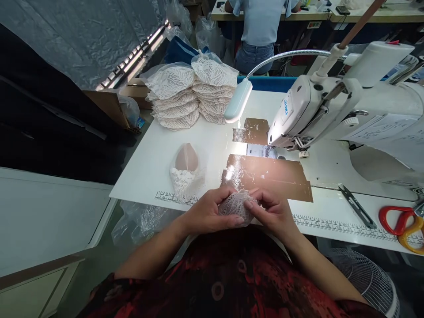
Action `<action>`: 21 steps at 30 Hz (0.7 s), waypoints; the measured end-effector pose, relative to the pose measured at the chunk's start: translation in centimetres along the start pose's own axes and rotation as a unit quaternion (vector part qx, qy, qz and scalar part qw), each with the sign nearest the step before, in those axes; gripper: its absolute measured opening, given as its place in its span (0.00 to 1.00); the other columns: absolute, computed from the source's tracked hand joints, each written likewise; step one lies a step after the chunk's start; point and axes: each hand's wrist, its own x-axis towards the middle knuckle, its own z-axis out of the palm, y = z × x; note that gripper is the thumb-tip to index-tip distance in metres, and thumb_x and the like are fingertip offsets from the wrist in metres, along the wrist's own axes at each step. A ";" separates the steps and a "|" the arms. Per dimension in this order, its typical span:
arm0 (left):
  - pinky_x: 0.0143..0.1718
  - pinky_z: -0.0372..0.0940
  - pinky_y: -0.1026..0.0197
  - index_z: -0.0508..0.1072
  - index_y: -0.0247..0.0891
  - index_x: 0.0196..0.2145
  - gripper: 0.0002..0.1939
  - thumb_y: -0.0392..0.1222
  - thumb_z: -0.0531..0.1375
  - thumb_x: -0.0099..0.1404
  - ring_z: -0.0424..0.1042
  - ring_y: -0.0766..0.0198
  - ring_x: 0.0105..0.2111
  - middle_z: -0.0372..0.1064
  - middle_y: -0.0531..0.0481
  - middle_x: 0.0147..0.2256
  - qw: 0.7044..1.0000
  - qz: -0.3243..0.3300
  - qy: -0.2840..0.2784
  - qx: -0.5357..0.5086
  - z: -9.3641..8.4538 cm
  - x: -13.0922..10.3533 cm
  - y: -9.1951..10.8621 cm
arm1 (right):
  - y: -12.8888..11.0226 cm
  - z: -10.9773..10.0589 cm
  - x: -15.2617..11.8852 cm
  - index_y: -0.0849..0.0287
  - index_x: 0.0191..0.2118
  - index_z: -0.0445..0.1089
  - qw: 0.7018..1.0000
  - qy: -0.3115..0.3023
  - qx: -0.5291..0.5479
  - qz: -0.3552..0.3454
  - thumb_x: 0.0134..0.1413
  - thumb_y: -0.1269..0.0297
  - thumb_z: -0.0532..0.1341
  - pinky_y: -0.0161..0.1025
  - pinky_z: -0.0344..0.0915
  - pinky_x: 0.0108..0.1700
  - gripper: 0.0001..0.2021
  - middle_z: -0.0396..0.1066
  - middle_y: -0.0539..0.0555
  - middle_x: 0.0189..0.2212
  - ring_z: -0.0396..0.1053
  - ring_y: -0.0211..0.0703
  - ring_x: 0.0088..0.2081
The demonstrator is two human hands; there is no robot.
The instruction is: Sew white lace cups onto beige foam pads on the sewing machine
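Between my two hands, at the table's front edge, is a white lace bra cup (236, 206). My left hand (217, 212) grips it from the left, thumb lying across its lower side. With thumb and fingers, my right hand (271, 210) pinches its right side. Left of them on the table lies a beige bra cup (187, 158) with a piece of white lace (183, 181) over its lower part. Beyond the hands stands a white sewing machine (298, 112), its needle area lit by a lamp (238, 100).
Two stacks of lace pieces (175, 95) stand at the back left. Brown tape (268, 174) covers part of the tabletop. Thread snips (357, 206) and scissors with red and orange handles (395, 221) lie at right. A person (260, 26) sits at another table behind.
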 end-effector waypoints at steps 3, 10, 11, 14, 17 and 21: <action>0.33 0.61 0.65 0.70 0.35 0.41 0.17 0.50 0.65 0.60 0.64 0.66 0.31 0.66 0.52 0.32 1.000 -0.004 0.014 -0.003 -0.4 0.2 0.4 | -0.1 0.2 0.0 0.57 0.26 0.69 1.000 0.008 -0.017 0.016 0.55 0.59 0.64 0.34 0.64 0.29 0.10 0.72 0.50 0.26 0.67 0.37 0.27; 0.29 0.58 0.67 0.70 0.33 0.35 0.14 0.49 0.60 0.65 0.61 0.69 0.28 0.63 0.53 0.28 0.999 -0.012 0.038 0.021 -0.2 1.0 0.3 | 0.3 -0.2 0.0 0.58 0.27 0.70 0.998 -0.017 -0.021 0.054 0.55 0.54 0.64 0.33 0.60 0.26 0.14 0.67 0.48 0.22 0.62 0.35 0.25; 0.29 0.58 0.67 0.70 0.33 0.34 0.14 0.49 0.60 0.65 0.60 0.69 0.27 0.63 0.53 0.28 0.999 -0.012 0.037 0.021 -0.1 1.1 0.3 | 0.3 -0.3 -0.1 0.58 0.27 0.70 0.998 -0.019 -0.015 0.058 0.55 0.53 0.63 0.33 0.60 0.26 0.14 0.67 0.48 0.22 0.62 0.35 0.25; 0.29 0.58 0.67 0.71 0.34 0.34 0.14 0.49 0.59 0.65 0.61 0.68 0.28 0.64 0.53 0.28 0.999 -0.004 0.033 0.032 0.0 1.2 0.4 | 0.6 -0.3 -0.1 0.58 0.28 0.69 0.997 -0.014 0.012 0.072 0.55 0.53 0.64 0.32 0.59 0.26 0.14 0.65 0.47 0.21 0.61 0.34 0.24; 0.31 0.60 0.66 0.72 0.34 0.35 0.13 0.48 0.59 0.66 0.63 0.67 0.30 0.66 0.52 0.29 0.998 0.007 0.032 0.050 0.0 1.3 0.5 | 0.7 -0.3 0.1 0.57 0.35 0.70 0.995 -0.015 0.046 0.091 0.53 0.53 0.65 0.32 0.60 0.26 0.12 0.67 0.46 0.22 0.61 0.34 0.23; 0.32 0.60 0.66 0.71 0.34 0.34 0.12 0.48 0.59 0.65 0.63 0.67 0.30 0.65 0.52 0.30 0.999 0.006 0.023 0.045 0.1 1.7 0.4 | 0.3 -0.7 0.2 0.58 0.34 0.73 0.996 -0.029 0.033 0.080 0.54 0.53 0.64 0.33 0.63 0.29 0.12 0.71 0.49 0.25 0.65 0.36 0.26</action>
